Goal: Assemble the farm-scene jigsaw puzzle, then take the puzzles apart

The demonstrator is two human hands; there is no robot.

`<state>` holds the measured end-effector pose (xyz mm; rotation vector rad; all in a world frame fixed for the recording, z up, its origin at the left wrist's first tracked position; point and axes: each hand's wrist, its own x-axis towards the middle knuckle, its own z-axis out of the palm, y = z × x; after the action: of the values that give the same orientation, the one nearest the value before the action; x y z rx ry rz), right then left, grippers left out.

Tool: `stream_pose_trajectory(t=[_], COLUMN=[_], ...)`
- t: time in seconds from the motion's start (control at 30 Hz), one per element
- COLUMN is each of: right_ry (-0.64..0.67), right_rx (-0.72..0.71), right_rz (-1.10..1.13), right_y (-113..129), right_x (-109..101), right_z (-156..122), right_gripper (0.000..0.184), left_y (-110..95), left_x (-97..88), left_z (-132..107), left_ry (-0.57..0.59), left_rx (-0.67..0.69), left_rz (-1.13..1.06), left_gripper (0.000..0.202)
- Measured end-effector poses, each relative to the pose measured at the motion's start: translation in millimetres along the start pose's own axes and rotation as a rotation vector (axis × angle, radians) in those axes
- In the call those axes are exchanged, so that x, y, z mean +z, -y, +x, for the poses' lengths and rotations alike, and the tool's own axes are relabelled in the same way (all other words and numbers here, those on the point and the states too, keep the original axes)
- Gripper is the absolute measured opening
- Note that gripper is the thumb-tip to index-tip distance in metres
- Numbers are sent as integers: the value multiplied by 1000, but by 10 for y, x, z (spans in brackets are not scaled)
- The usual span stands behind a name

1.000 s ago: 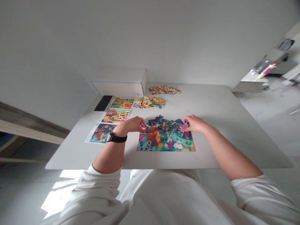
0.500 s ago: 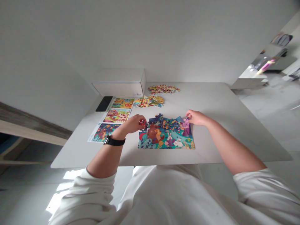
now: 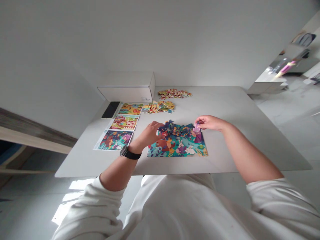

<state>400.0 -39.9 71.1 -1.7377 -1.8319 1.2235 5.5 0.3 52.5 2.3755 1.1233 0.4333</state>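
Observation:
A partly joined jigsaw puzzle (image 3: 181,146) with white rabbits and a bear lies near the table's front edge. Over its upper left side is my left hand (image 3: 151,131), its fingers closed on a dark puzzle piece with red (image 3: 163,134); the fingertips are partly hidden. At the upper right corner my right hand (image 3: 208,122) pinches a purple puzzle piece (image 3: 197,128) between thumb and fingers. Several loose dark pieces (image 3: 181,130) lie along the upper part of the puzzle, some overlapping it.
Left of the puzzle lies a sheet with three printed pictures (image 3: 115,140), a phone (image 3: 110,110) beside its top. Behind stand a white box (image 3: 125,93) and two heaps of pieces, one yellowish (image 3: 160,107), one reddish (image 3: 175,93). A wall bounds the table's back.
My left hand has moved right with its piece, from beside the puzzle to over its upper left. My right hand has shifted slightly left, the purple piece now raised in its fingers.

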Motion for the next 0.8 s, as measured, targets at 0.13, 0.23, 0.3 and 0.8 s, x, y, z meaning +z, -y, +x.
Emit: stream_pose_trajectory(t=[0.13,0.23,0.3,0.8], right_ry=[-249,-321,-240,-202], right_rx=[31,-154,-315,-406], right_rz=[-409,-437,-412,-563], right_y=[-80,-102,-99,-17], right_x=[138,310,485,1048], right_z=[-143,-455,-674,-1084], right_gripper=[32,26,26,34], left_y=[17,-25,-79,-201], left_x=[-61,-106,-78,123], left_z=[-298,-621,-795,-867], left_ry=[-33,40,71,84], left_rx=[52,181,234,358], left_rz=[148,123,131,304], left_gripper=[46,36,46,31])
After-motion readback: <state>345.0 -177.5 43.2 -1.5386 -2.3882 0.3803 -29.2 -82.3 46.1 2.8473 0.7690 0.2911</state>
